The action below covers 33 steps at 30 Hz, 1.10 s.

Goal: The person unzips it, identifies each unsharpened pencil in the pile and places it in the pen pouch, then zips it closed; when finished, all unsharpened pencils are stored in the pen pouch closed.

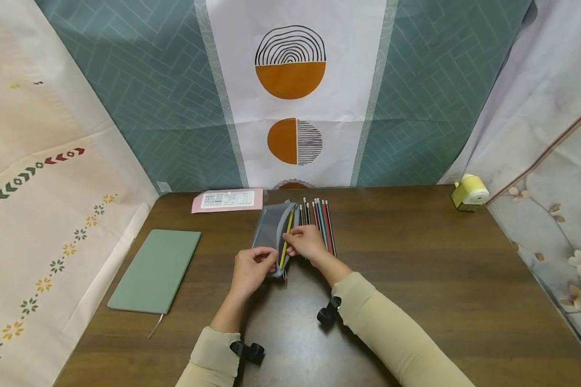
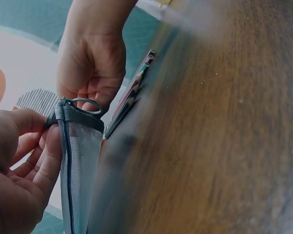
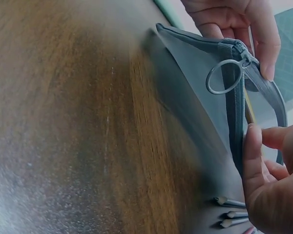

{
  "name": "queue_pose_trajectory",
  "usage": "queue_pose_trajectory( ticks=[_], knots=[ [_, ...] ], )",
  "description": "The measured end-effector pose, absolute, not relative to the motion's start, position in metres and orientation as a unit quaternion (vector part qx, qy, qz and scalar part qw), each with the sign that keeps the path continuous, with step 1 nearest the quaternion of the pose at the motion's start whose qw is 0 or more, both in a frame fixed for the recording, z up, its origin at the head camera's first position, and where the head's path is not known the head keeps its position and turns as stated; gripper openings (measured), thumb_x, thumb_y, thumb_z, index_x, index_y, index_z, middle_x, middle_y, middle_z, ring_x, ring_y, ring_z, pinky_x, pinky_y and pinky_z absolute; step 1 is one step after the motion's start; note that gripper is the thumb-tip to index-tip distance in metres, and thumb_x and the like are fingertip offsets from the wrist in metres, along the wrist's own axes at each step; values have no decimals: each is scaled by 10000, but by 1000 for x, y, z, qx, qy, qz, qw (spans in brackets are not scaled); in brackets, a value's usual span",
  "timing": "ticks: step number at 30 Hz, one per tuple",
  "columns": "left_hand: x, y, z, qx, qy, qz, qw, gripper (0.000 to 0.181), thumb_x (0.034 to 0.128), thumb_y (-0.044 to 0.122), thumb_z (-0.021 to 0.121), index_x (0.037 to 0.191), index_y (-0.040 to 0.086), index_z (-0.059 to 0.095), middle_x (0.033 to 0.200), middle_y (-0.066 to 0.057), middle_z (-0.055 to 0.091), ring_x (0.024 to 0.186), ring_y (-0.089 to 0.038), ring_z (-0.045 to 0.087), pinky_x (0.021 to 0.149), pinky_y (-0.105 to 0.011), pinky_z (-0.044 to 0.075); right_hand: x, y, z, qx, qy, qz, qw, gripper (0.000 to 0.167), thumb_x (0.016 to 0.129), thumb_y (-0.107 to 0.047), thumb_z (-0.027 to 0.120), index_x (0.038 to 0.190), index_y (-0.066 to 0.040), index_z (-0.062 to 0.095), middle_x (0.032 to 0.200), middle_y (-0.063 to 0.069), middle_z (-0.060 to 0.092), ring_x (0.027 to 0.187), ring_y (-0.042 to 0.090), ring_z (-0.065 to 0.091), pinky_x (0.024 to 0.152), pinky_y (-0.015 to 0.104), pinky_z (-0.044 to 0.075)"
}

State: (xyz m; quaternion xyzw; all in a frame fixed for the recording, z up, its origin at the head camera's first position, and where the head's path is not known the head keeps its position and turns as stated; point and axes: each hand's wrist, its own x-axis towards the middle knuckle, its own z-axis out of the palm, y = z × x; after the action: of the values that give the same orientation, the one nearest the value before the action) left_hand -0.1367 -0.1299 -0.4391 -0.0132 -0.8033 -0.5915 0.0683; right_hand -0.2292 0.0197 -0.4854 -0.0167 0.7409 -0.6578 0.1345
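A grey zippered pencil pouch (image 1: 267, 228) lies with its long opening unzipped, and a yellow pencil (image 1: 291, 219) is lengthwise in that opening. My left hand (image 1: 252, 270) pinches the pouch's rim near its front end, close to the zipper's metal ring (image 3: 224, 77). On the opposite side, my right hand (image 1: 311, 245) reaches over the other rim and pinches the yellow pencil between thumb and finger. Its fingertips partly hide the pencil. Several pencils (image 1: 327, 217) lie side by side to the right of the pouch, partly behind my right hand.
At left on the wooden table (image 1: 416, 290) is a green notebook (image 1: 156, 271) with a ribbon. A pink labelled packet (image 1: 227, 200) lies at the back edge. A yellow-green pencil sharpener (image 1: 469, 192) stands at the back right corner. Patterned cloths hang around the table.
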Motion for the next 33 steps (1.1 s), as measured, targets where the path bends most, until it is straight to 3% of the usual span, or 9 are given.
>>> queue_pose_trajectory(
  ticks=[4,8,13,18,24,28,33],
  knots=[
    [-138,-130,-439,-18,-801,-595,65,91,901,-66,696,913,-153,723,805,-277,710,647,-360,703,605,-373,621,-229,19,-484,-26,763,-633,130,199,969,-94,675,1032,93,700,705,97,708,489,74,599,472,198,537],
    [-143,-132,-452,-21,-795,-602,62,104,908,-63,691,927,-161,719,833,-298,709,666,-391,707,622,-408,620,-229,18,-484,-30,755,-643,129,199,971,-97,669,1027,89,712,794,148,736,490,73,606,470,197,539],
    [-155,-139,-477,-10,-796,-600,75,87,907,2,729,923,-79,758,790,-213,729,617,-273,706,576,-294,609,-229,26,-479,-29,741,-657,137,228,980,-126,673,1093,69,704,877,178,739,516,89,621,495,211,552],
    [-155,-141,-479,-5,-798,-596,85,77,895,34,755,909,-39,774,738,-139,728,573,-162,679,545,-221,578,-233,46,-476,-30,741,-661,116,259,995,-120,653,1146,88,682,935,232,726,534,93,628,512,207,553],
    [-155,-141,-479,-11,-791,-606,90,99,895,29,755,921,-66,766,773,-184,731,604,-282,703,567,-283,604,-242,89,-470,0,738,-671,69,279,1005,-138,642,1170,86,666,1036,300,695,598,106,654,557,217,569],
    [-154,-142,-480,-4,-789,-608,89,92,891,22,757,919,-66,767,767,-182,729,593,-237,698,565,-252,596,-249,118,-475,30,751,-659,31,275,1000,-157,653,1167,60,677,1051,277,705,654,121,666,580,221,574],
    [-153,-144,-479,8,-794,-602,81,79,893,29,755,907,-46,774,728,-132,725,563,-124,672,558,-216,580,-255,139,-494,43,769,-637,43,262,972,-138,694,1136,64,675,963,187,736,655,117,672,586,224,583]
  ],
)
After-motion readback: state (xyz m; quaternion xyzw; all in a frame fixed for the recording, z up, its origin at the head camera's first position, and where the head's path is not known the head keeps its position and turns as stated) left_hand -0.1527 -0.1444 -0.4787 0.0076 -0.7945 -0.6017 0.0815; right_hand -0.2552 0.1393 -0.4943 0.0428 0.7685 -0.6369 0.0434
